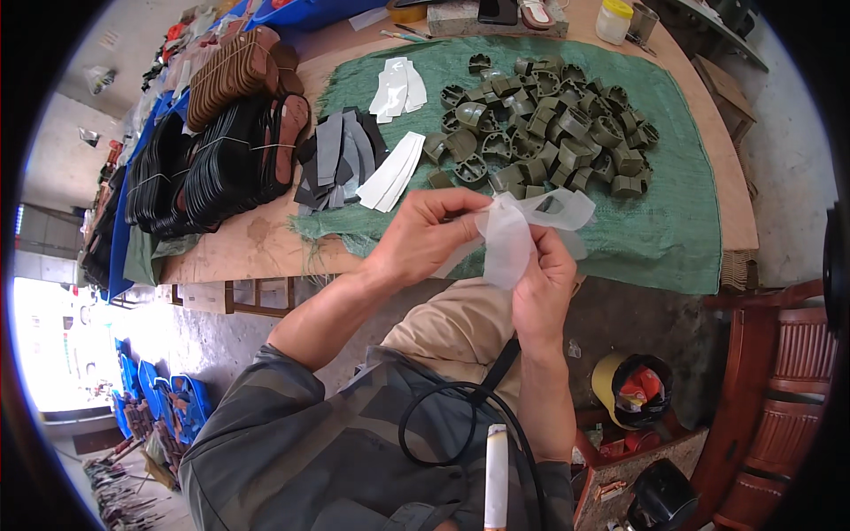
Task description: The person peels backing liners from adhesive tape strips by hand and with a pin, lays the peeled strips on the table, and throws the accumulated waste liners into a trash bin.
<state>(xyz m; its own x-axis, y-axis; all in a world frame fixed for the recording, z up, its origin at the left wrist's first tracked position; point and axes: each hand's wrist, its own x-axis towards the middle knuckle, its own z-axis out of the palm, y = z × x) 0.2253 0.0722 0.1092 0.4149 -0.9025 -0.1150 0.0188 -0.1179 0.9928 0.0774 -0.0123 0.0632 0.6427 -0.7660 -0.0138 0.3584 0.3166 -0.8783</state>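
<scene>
Several thin, translucent white strips are bunched between my two hands, over the near edge of the table. My left hand pinches them at their upper end with thumb and fingers. Lower down, my right hand grips the same strips from the right side, and some loose ends fan out past its fingers. Beyond my hands lies a heap of olive-green shoe heels on a green woven sheet. White curved pieces and grey and black cut pieces lie left of the heap.
Tied bundles of black insoles and brown insoles stand at the table's left. At the far right are a yellow-lidded jar and a metal cup. A yellow bucket and a wooden chair stand below, right.
</scene>
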